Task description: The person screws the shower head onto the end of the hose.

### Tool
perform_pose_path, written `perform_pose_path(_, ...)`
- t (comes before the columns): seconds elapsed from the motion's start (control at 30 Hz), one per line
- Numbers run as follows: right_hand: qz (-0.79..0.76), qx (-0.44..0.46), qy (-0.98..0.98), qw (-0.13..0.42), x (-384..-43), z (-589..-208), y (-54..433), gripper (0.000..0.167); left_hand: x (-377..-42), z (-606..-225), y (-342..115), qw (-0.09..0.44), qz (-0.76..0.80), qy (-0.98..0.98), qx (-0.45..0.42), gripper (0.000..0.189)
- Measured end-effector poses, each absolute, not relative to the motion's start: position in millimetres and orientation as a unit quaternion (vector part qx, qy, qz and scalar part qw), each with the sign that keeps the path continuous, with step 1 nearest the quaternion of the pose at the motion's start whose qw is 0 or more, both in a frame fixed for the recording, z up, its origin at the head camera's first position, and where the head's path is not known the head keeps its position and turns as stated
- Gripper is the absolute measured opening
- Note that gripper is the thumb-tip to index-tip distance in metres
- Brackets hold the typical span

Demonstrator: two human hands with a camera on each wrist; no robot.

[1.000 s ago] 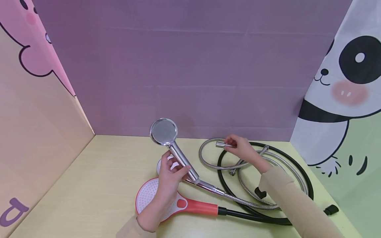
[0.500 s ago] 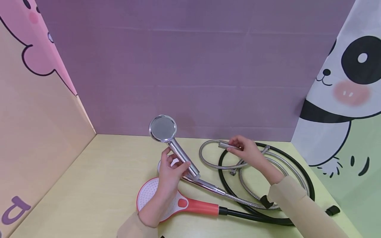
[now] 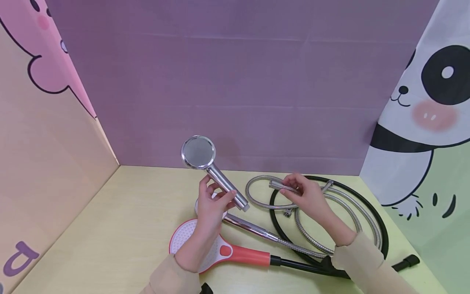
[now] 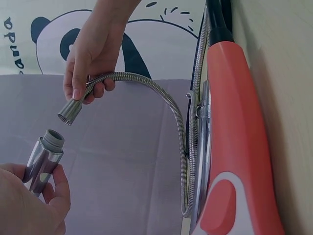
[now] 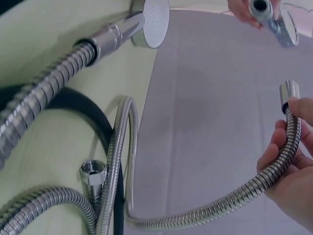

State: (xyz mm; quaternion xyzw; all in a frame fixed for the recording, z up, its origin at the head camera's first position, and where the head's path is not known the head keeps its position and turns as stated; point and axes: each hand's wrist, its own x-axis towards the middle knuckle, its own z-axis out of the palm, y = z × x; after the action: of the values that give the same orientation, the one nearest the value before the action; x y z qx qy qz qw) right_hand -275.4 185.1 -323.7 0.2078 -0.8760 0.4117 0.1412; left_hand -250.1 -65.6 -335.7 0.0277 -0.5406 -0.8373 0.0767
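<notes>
My left hand (image 3: 213, 206) grips the handle of a chrome shower head (image 3: 198, 152), which tilts with its round face up and left. The threaded end of its handle (image 4: 54, 139) points toward the hose in the left wrist view. With thumb and fingers my right hand (image 3: 304, 196) pinches a metal shower hose (image 5: 234, 201) just behind its end fitting (image 5: 289, 93). A gap separates the fitting from the handle's thread. Below the left hand lie a red and white shower head (image 3: 249, 256) and a second chrome shower head (image 3: 253, 228) on its own hose.
Coils of metal hose and a black hose (image 3: 383, 228) cover the right of the table (image 3: 110, 232). A black hose end (image 3: 411, 260) sticks out near the right edge. A purple backdrop (image 3: 235, 102) stands behind, with printed panels at both sides.
My left hand has raised the chrome shower head slightly. My right hand has shifted a little right and down with the hose end, its fitting now angled toward the handle.
</notes>
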Motion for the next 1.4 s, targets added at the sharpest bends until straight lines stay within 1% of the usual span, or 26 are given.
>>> perform_pose_path(0.23, 0.391, 0.205, -0.872, 0.210, -259, -327, 172, 0.019, -253, -330, -62, 0.098, -0.847, -0.521, 0.026, 0.071)
perform_pose_path(0.6, 0.410, 0.239, -0.832, 0.286, -242, -344, 153, 0.023, -258, -327, -55, 0.139, -0.872, -0.469, 0.005, 0.069)
perform_pose_path(1.0, 0.411, 0.252, -0.822, 0.303, -242, -351, 138, 0.023, -261, -328, -44, 0.156, -0.888, -0.432, 0.024, 0.071)
perform_pose_path(1.2, 0.402, 0.260, -0.817, 0.321, -244, -352, 134, 0.024, -260, -329, -41, 0.162, -0.890, -0.425, 0.024, 0.072)
perform_pose_path(1.4, 0.399, 0.265, -0.817, 0.320, -245, -354, 132, 0.025, -260, -331, -40, 0.164, -0.892, -0.421, 0.020, 0.072)
